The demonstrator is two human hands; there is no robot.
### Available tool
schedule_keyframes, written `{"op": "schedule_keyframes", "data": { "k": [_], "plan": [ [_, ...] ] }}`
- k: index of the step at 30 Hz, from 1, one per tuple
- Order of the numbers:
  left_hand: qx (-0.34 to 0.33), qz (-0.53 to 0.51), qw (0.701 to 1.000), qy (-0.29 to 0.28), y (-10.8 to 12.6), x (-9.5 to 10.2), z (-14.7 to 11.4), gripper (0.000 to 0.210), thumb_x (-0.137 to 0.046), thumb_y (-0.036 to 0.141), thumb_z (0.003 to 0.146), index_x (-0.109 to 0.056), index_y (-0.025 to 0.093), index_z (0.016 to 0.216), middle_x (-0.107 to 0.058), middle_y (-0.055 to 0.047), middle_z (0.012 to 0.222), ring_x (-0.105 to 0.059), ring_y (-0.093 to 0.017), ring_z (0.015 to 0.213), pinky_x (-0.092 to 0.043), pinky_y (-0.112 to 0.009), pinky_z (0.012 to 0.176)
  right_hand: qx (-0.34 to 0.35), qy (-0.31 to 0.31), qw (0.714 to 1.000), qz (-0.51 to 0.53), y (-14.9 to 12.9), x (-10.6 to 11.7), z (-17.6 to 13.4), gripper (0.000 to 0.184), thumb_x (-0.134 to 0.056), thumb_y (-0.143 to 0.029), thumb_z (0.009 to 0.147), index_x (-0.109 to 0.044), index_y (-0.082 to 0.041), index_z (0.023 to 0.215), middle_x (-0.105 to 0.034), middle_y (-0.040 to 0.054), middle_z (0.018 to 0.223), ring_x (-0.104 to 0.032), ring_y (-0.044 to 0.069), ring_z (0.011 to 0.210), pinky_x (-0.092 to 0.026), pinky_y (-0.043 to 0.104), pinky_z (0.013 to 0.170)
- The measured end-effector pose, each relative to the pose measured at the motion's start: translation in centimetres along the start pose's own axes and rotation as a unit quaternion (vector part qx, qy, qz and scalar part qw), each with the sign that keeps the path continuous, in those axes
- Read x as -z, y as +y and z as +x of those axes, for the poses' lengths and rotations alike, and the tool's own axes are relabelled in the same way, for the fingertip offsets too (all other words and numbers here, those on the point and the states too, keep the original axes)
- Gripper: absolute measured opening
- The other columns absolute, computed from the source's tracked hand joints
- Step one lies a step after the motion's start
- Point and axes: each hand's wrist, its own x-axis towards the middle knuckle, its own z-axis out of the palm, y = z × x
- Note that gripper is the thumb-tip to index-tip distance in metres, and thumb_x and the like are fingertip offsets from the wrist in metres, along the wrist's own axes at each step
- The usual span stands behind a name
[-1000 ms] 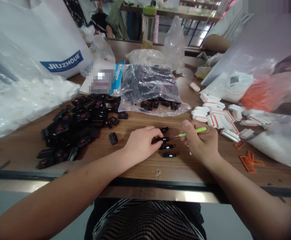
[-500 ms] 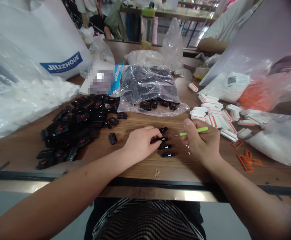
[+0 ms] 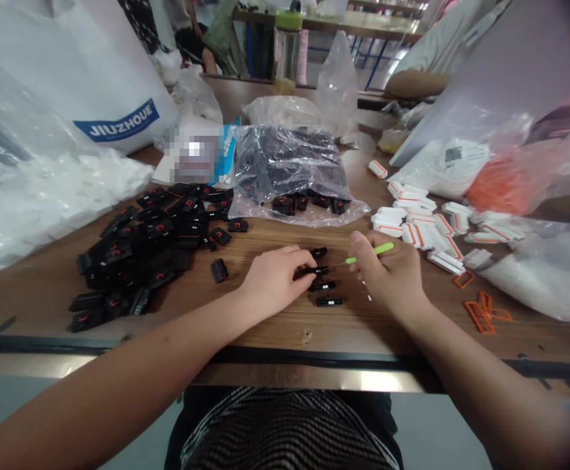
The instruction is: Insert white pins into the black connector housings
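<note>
My left hand [image 3: 279, 277] is closed on a small black connector housing [image 3: 320, 270], thumb and fingertips pinching its left end. In my right hand [image 3: 387, 267] is a thin metal pick with a lime-green handle [image 3: 383, 249]. Its tip points left and lies close to the right end of the held housing; I cannot tell whether it touches. One black housing [image 3: 318, 252] lies just beyond the held one. Two more, a middle one [image 3: 322, 286] and a nearer one [image 3: 329, 301] with white dots, lie on the near side. Tiny white bits [image 3: 369, 297] are by my right hand.
A heap of black housings [image 3: 157, 241] covers the left. Behind my hands lies a clear bag of black parts [image 3: 292, 163]. White pieces with orange strips [image 3: 424, 225] and loose orange frames [image 3: 483, 316] lie right. Large white bags flank the wooden table [image 3: 265, 333]; a co-worker's arm [image 3: 419, 85] rests beyond.
My right hand and the green-handled pick have shifted slightly left, toward the held housing. My left hand keeps its pinch in about the same spot.
</note>
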Motion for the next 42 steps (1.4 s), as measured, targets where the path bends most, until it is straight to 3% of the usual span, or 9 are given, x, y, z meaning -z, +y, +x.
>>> {"op": "schedule_keyframes", "data": {
  "k": [7,13,18,22,27,42],
  "plan": [
    [0.005,0.009,1.0,0.001,0.1,-0.1,0.1,0.011,-0.067,0.024,0.086,-0.071,0.023,0.096,-0.065,0.002,0.088,-0.056,-0.013,0.069,-0.042,-0.028,0.064,0.014,-0.005,1.0,0.001,-0.5,0.2,0.3,0.042,-0.055,-0.045,0.096,-0.058,-0.02,0.062,-0.059,-0.0015,0.05,-0.054,0.009,0.041,-0.04,0.023,0.041],
    [0.008,-0.006,1.0,-0.003,0.0,0.7,0.1,0.019,-0.068,0.023,0.083,-0.07,0.022,0.103,-0.066,0.001,0.092,-0.056,-0.012,0.065,-0.045,-0.029,0.067,-0.024,0.018,0.998,0.059,-1.0,1.7,0.1,0.039,-0.06,-0.043,0.094,-0.058,-0.022,0.061,-0.057,-0.0018,0.046,-0.051,0.009,0.036,-0.037,0.023,0.035],
    [0.001,-0.004,1.0,-0.017,1.8,1.3,-1.0,0.011,-0.067,0.025,0.082,-0.07,0.019,0.091,-0.064,0.0,0.086,-0.057,-0.012,0.065,-0.046,-0.028,0.064,-0.028,0.03,0.997,0.07,-0.7,1.8,-1.0,0.043,-0.059,-0.042,0.094,-0.057,-0.023,0.056,-0.056,-0.0013,0.045,-0.05,0.009,0.036,-0.037,0.022,0.035],
    [-0.012,0.024,1.0,-0.012,2.7,0.4,-1.7,0.017,-0.067,0.03,0.084,-0.07,0.02,0.098,-0.066,-0.002,0.095,-0.059,-0.014,0.068,-0.048,-0.029,0.065,-0.038,0.023,0.995,0.093,0.0,1.4,-1.8,0.042,-0.059,-0.044,0.094,-0.058,-0.022,0.058,-0.057,-0.0015,0.047,-0.05,0.008,0.036,-0.038,0.022,0.035],
    [-0.001,0.063,0.998,-0.018,2.1,-0.3,-1.6,0.014,-0.065,0.029,0.087,-0.071,0.023,0.098,-0.069,-0.001,0.096,-0.062,-0.015,0.072,-0.048,-0.031,0.068,-0.037,0.011,0.995,0.095,0.4,0.9,-2.3,0.04,-0.059,-0.044,0.094,-0.061,-0.02,0.062,-0.058,-0.0024,0.049,-0.05,0.008,0.037,-0.037,0.022,0.036],
    [0.0,0.023,0.999,-0.023,1.2,-0.4,-1.2,0.011,-0.068,0.025,0.085,-0.072,0.022,0.095,-0.068,0.0,0.088,-0.06,-0.015,0.071,-0.045,-0.029,0.067,-0.005,0.019,0.999,0.043,0.1,0.8,-2.4,0.042,-0.056,-0.041,0.096,-0.059,-0.021,0.06,-0.057,-0.0023,0.048,-0.051,0.009,0.041,-0.039,0.023,0.042]
  ]
}}
